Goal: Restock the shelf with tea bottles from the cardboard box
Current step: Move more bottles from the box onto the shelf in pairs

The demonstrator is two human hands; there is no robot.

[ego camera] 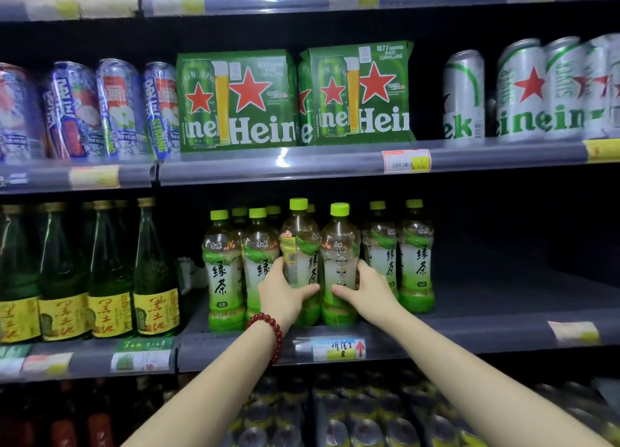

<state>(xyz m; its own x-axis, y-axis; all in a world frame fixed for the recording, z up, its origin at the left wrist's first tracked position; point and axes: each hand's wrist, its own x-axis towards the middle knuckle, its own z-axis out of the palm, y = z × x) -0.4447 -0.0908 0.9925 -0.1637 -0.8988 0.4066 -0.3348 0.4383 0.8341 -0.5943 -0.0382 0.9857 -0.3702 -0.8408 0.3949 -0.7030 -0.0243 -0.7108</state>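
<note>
A: Where are the two hands seen?

B: Both are reached onto the dark grey middle shelf [469,325]. The left hand [285,295], with a dark red bead bracelet [270,332] on its wrist, is wrapped round the lower part of a clear plastic green-tea bottle with a lime-green cap [300,262]. The right hand [365,290] is curled round a second bottle of the same kind [339,265], its thumb laid across the front of the label.

A: How are those two bottles placed?

B: They are stood upright, touching each other, at the front edge of the shelf, between the two hands. The left one is turned so that its barcode side is shown.

A: And the other tea bottles?

B: Two more [223,272] are seen just left of the left hand, with others behind them, and two [416,255] are seen just right of the right hand.

A: What else is shown?

B: Dark green glass bottles with yellow labels [156,272] are stood further left, and green beer packs with red stars [236,101] are stacked on the shelf above.
</note>
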